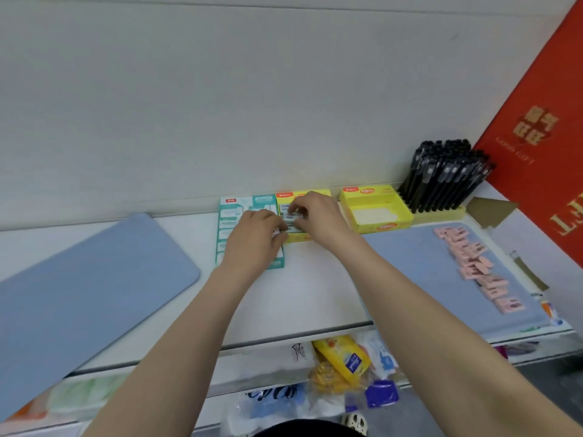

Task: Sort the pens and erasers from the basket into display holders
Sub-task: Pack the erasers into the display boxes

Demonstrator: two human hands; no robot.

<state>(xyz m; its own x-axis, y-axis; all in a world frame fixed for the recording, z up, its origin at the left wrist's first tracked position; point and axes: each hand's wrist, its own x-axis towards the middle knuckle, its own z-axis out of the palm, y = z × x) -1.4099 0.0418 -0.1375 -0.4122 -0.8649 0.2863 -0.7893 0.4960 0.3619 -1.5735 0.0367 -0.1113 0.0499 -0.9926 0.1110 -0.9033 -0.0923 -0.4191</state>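
pens are in, left hand and right hand pinch white erasers in a box, pink erasers not yet sorted

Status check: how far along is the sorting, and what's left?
Done: the black pens stand packed in their holder, and the teal box looks filled. In hand: the left hand and right hand are pinching white erasers into the middle yellow box. Left: the right yellow box is empty, and the pink erasers lie loose on the blue mat.
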